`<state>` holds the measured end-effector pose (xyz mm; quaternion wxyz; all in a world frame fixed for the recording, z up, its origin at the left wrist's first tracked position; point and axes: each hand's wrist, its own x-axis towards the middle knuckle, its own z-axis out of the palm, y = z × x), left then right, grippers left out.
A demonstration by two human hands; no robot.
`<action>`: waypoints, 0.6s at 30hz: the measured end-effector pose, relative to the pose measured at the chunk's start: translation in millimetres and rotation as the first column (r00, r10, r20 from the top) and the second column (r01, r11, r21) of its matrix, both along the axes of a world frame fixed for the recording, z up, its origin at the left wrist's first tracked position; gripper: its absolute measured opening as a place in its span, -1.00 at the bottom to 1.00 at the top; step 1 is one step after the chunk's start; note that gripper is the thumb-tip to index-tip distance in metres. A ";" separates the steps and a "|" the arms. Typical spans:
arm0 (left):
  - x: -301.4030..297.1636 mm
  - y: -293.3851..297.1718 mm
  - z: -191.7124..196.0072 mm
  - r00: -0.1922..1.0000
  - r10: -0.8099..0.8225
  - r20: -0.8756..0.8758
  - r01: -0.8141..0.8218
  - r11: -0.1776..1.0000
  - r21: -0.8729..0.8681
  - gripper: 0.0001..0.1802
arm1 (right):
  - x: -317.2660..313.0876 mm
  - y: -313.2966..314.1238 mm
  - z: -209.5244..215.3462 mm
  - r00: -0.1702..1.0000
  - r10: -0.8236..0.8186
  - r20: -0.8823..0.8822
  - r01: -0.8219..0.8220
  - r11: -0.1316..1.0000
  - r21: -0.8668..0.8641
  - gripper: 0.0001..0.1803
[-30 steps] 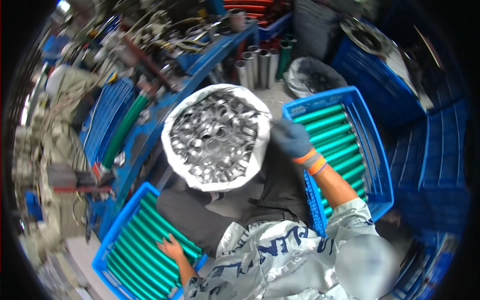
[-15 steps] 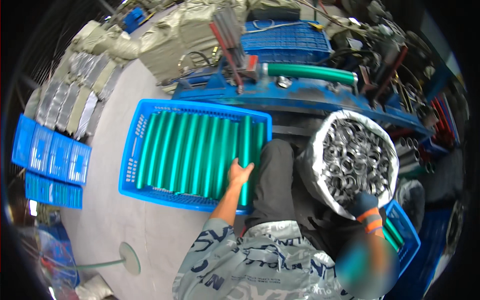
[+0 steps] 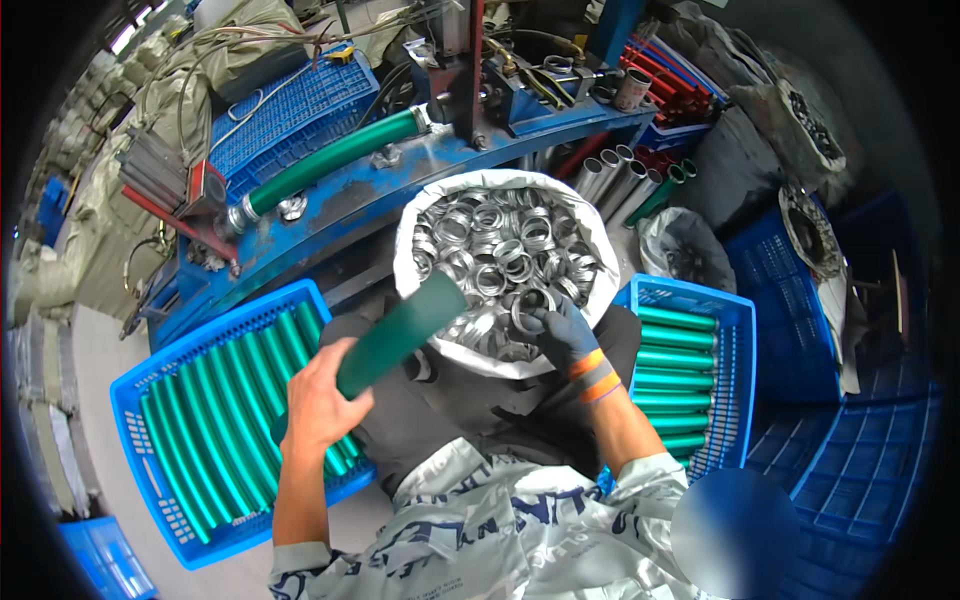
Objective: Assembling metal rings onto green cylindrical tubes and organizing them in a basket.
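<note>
My left hand, bare, is wrapped round a green tube. The tube tilts up over my lap, its far end blurred above the near edge of a white sack full of metal rings. At the sack's near right side my right hand, in a dark glove with an orange-striped cuff, pinches a metal ring. Tube and ring are apart. To the left lies a blue crate with rows of green tubes.
A second blue crate at my right holds more green tubes. Behind the sack runs a blue metal bench, with another green tube lying across its fittings. Bare metal pipes and an open bag stand at the back right.
The view has swung right. My left hand has lifted a tube from the left crate and brought it toward the sack. My right hand has come up with a ring.
</note>
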<state>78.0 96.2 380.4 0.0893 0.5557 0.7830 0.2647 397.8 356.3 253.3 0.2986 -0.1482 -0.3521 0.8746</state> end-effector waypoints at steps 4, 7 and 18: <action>10.8 12.0 34.1 0.994 -0.111 0.010 0.111 0.990 -0.089 -0.31 | -9.2 -8.1 28.5 0.995 -0.087 0.048 0.087 0.996 0.002 -0.59; 19.8 15.8 39.2 0.990 -0.142 -0.005 0.142 0.988 -0.067 -0.31 | -10.1 -6.1 31.7 0.980 -0.096 0.177 0.079 0.992 0.101 -0.55; 23.0 9.6 33.0 0.980 -0.190 -0.052 0.183 0.976 -0.118 -0.25 | -23.5 -31.1 79.6 0.960 -0.042 0.277 -0.124 0.821 0.557 0.20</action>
